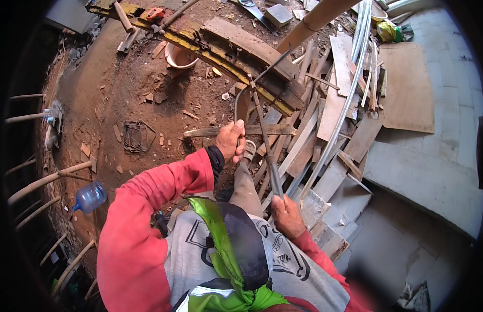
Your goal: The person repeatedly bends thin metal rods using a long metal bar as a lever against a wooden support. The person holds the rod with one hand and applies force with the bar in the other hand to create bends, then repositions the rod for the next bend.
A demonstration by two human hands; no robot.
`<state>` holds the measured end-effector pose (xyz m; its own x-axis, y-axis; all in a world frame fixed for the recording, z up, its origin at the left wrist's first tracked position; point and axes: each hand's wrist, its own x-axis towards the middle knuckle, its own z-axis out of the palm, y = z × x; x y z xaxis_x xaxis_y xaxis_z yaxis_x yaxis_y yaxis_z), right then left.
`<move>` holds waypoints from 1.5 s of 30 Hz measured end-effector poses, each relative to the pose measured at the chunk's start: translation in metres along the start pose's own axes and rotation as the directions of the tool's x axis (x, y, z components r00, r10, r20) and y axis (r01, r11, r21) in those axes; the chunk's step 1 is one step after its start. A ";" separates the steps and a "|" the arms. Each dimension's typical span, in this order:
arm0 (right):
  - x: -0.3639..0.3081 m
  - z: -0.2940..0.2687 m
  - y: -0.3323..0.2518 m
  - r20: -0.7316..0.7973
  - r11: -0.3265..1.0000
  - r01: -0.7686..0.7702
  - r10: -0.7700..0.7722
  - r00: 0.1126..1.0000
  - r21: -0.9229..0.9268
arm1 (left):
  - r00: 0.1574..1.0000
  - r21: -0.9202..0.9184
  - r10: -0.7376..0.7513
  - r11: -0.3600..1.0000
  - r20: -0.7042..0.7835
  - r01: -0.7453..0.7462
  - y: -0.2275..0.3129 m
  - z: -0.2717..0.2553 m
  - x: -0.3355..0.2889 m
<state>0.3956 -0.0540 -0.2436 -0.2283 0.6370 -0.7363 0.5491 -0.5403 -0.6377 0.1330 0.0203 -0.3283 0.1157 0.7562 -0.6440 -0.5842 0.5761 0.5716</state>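
My left hand point(231, 141) is closed around one end of a thin steel rod point(273, 65), which curves up and runs across the worn wooden beam point(220, 58) with yellow edges. Lower and to the right, my right hand point(287, 214) grips the thick grey handle end of a long dark metal bar point(266, 132). The bar's far tip meets the rod at the beam's near side; how they engage is too small to tell. A loose wooden plank point(210, 132) lies beyond my left hand.
Scrap boards point(304, 156) and long metal strips point(350, 86) pile up on the right. A bucket point(180, 56) sits behind the beam. Bent wire frames point(137, 136) lie on the dirt. Bamboo poles point(38, 187) and a blue water jug point(90, 197) are at left.
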 end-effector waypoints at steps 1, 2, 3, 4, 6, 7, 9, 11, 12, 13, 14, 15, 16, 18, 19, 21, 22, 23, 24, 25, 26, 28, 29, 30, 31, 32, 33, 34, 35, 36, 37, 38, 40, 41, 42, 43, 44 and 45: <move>0.000 -0.010 0.000 0.016 0.997 -0.056 0.055 0.998 0.048 | 1.000 0.004 0.001 1.000 0.015 -0.001 0.001 -0.002 0.002; -0.002 -0.019 0.002 0.036 0.989 -0.111 0.108 0.993 0.094 | 1.000 0.007 0.002 1.000 0.028 -0.002 0.001 -0.004 0.002; -0.001 -0.024 0.003 0.036 0.994 -0.067 0.065 0.997 0.081 | 0.999 0.035 -0.016 0.999 0.049 0.014 0.006 -0.006 -0.001; -0.004 -0.028 0.001 0.036 0.992 -0.084 0.081 0.996 0.097 | 0.997 0.075 -0.030 0.997 0.067 0.025 0.010 -0.007 -0.005; -0.011 -0.035 -0.006 0.041 0.984 -0.124 0.119 0.992 0.129 | 0.993 0.152 -0.067 0.987 0.094 0.053 0.015 -0.010 -0.013; -0.015 -0.036 -0.004 0.038 0.979 -0.097 0.091 0.995 0.179 | 0.995 0.246 -0.039 0.969 0.095 0.014 0.013 -0.015 -0.016; -0.024 -0.040 -0.010 0.019 0.968 -0.081 0.079 0.997 0.236 | 0.992 0.408 0.051 0.908 0.114 -0.093 0.014 -0.025 -0.021; -0.030 -0.047 -0.009 -0.012 0.972 -0.047 0.051 0.999 0.230 | 0.993 0.589 0.063 0.800 0.102 -0.112 0.023 -0.036 -0.027; -0.034 -0.048 -0.008 -0.019 0.975 -0.026 0.031 0.999 0.222 | 0.967 0.725 0.225 0.645 0.123 -0.243 0.022 -0.045 -0.025; -0.038 -0.050 -0.009 -0.026 0.978 -0.003 0.008 1.000 0.208 | 0.909 0.824 0.379 0.451 0.172 -0.344 0.020 -0.053 -0.021; -0.041 -0.053 -0.010 -0.033 0.981 0.020 -0.014 0.999 0.193 | 0.825 0.886 0.508 0.228 0.246 -0.404 0.017 -0.059 -0.016; -0.043 -0.055 -0.003 -0.068 0.990 0.063 -0.055 0.996 0.124 | 0.901 0.942 0.413 0.230 0.132 -0.243 0.032 -0.047 -0.027; -0.044 -0.058 0.008 -0.090 0.990 0.132 -0.127 0.988 0.050 | 0.880 0.942 0.449 0.199 0.158 -0.270 0.038 -0.046 -0.029; -0.047 -0.061 0.026 -0.112 0.977 0.207 -0.211 0.971 -0.043 | 0.832 0.939 0.513 0.130 0.211 -0.318 0.051 -0.045 -0.031; -0.050 -0.061 0.027 -0.114 0.974 0.217 -0.223 0.968 -0.061 | 0.843 0.952 0.509 0.135 0.172 -0.276 0.061 -0.037 -0.038; -0.064 -0.060 0.024 -0.100 0.991 0.135 -0.134 0.986 0.010 | 0.842 0.951 0.499 0.102 0.205 -0.292 0.061 -0.048 -0.028; -0.066 -0.059 0.023 -0.097 0.993 0.120 -0.119 0.988 0.007 | 0.841 0.949 0.493 0.090 0.220 -0.301 0.062 -0.054 -0.024; -0.068 -0.058 0.022 -0.094 0.994 0.106 -0.105 0.990 0.003 | 0.860 0.957 0.471 0.099 0.194 -0.271 0.061 -0.059 -0.021; -0.068 -0.056 0.023 -0.087 0.996 0.090 -0.089 0.992 0.004 | 0.869 0.953 0.458 0.128 0.189 -0.274 0.060 -0.064 -0.018; -0.066 -0.056 0.025 -0.084 0.996 0.092 -0.092 0.992 -0.010 | 0.877 0.948 0.444 0.157 0.182 -0.276 0.058 -0.070 -0.014; -0.062 -0.056 0.028 -0.081 0.995 0.095 -0.096 0.992 -0.024 | 0.885 0.943 0.431 0.186 0.175 -0.277 0.056 -0.076 -0.010; -0.055 -0.055 0.032 -0.082 0.995 0.093 -0.096 0.992 -0.041 | 0.907 0.921 0.378 0.256 0.184 -0.293 0.055 -0.090 -0.001; -0.053 -0.054 0.032 -0.085 0.995 0.090 -0.094 0.992 -0.046 | 0.905 0.897 0.363 0.289 0.222 -0.336 0.056 -0.098 0.001; -0.050 -0.052 0.033 -0.085 0.995 0.088 -0.092 0.992 -0.051 | 0.901 0.870 0.349 0.322 0.257 -0.373 0.060 -0.100 -0.001; -0.047 -0.052 0.038 -0.075 0.995 0.096 -0.099 0.992 -0.038 | 0.909 0.875 0.308 0.307 0.281 -0.374 0.065 -0.102 -0.003; -0.044 -0.052 0.044 -0.064 0.994 0.106 -0.107 0.992 -0.025 | 0.918 0.890 0.305 0.297 0.255 -0.346 0.067 -0.103 -0.003; -0.042 -0.053 0.046 -0.049 0.993 0.116 -0.117 0.992 -0.015 | 0.926 0.904 0.305 0.289 0.224 -0.314 0.066 -0.103 -0.004; -0.040 -0.053 0.046 -0.045 0.993 0.114 -0.115 0.992 -0.020 | 0.932 0.917 0.306 0.281 0.193 -0.282 0.064 -0.102 -0.005; -0.037 -0.054 0.045 -0.040 0.993 0.113 -0.113 0.993 -0.024 | 0.913 0.926 0.369 0.254 0.173 -0.278 0.061 -0.102 -0.008; -0.036 -0.054 0.044 -0.042 0.994 0.105 -0.106 0.993 -0.026 | 0.939 0.937 0.334 0.297 0.078 -0.184 0.059 -0.094 -0.012; -0.033 -0.054 0.043 -0.038 0.995 0.093 -0.095 0.995 -0.046 | 0.955 0.938 0.295 0.336 -0.018 -0.086 0.062 -0.082 -0.020; -0.028 -0.055 0.043 -0.035 0.995 0.080 -0.082 0.996 -0.066 | 0.961 0.929 0.252 0.371 -0.113 0.012 0.063 -0.074 -0.023; -0.019 -0.060 0.047 -0.029 0.987 0.094 -0.099 0.995 -0.127 | 0.958 0.950 0.258 0.311 -0.127 0.042 0.057 -0.068 -0.023; -0.011 -0.063 0.054 -0.027 0.979 0.117 -0.123 0.992 -0.165 | 0.961 0.944 0.236 0.324 -0.144 0.062 0.054 -0.065 -0.024; -0.009 -0.065 0.054 -0.021 0.971 0.125 -0.131 0.991 -0.203 | 0.965 0.938 0.209 0.338 -0.161 0.083 0.052 -0.059 -0.027; -0.006 -0.067 0.052 -0.014 0.961 0.132 -0.139 0.990 -0.242 | 0.961 0.954 0.233 0.288 -0.151 0.080 0.051 -0.054 -0.029; -0.003 -0.071 0.048 -0.004 0.951 0.128 -0.134 0.991 -0.282 | 0.960 0.959 0.229 0.268 -0.161 0.096 0.048 -0.051 -0.027; 0.000 -0.075 0.042 0.003 0.938 0.125 -0.131 0.991 -0.322 | 0.959 0.963 0.227 0.247 -0.168 0.110 0.048 -0.047 -0.026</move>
<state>0.4789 -0.0359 -0.2532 -0.3005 0.7007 -0.6471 0.7459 -0.2501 -0.6173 0.0640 0.0135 -0.3079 -0.1566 0.8042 -0.5733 0.6414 0.5242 0.5602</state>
